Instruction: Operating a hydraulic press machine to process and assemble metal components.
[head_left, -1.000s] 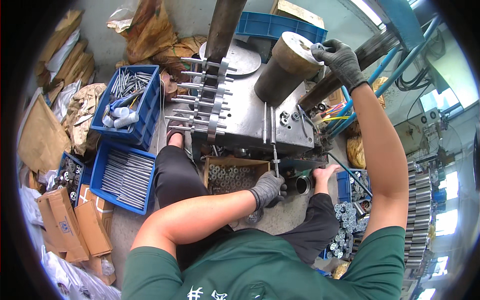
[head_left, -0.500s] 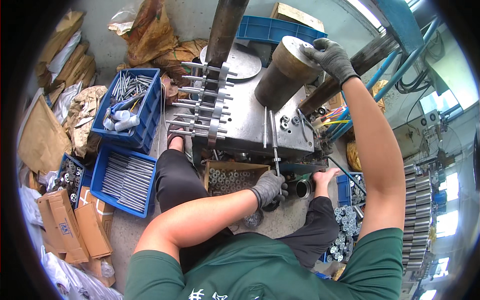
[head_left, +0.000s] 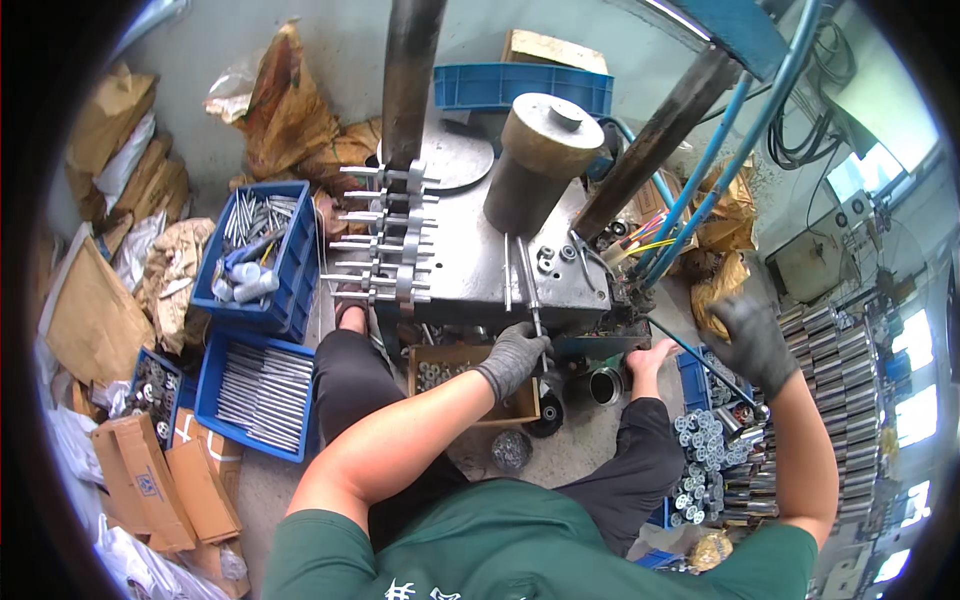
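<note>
My left hand (head_left: pixel 515 360), in a grey glove, is closed around the lower part of a stepped metal shaft (head_left: pixel 527 280). The shaft's upper end rests on the steel bench top (head_left: pixel 460 240), beside a thinner rod (head_left: pixel 507 275). My gloved right hand (head_left: pixel 755 345) is out to the right, somewhat blurred, fingers loosely apart with nothing visible in them. Below it passes a dark lever (head_left: pixel 700 358). A thick metal cylinder (head_left: pixel 530 190) stands at the back of the bench, with a small round piece (head_left: pixel 563 117) on top.
Shafts with rings (head_left: pixel 405 240) line the bench's left edge. Blue bins of rods (head_left: pixel 255 395) and mixed parts (head_left: pixel 300 270) stand left. A wooden box (head_left: pixel 480 412) of small parts sits below the bench. Right are stacked ring parts (head_left: pixel 700 440), bar stock (head_left: pixel 820 400) and steel posts (head_left: pixel 655 145).
My right hand has left the top of the cylinder and swung down to the right. My left hand stays on the shaft. The whole view has shifted slightly.
</note>
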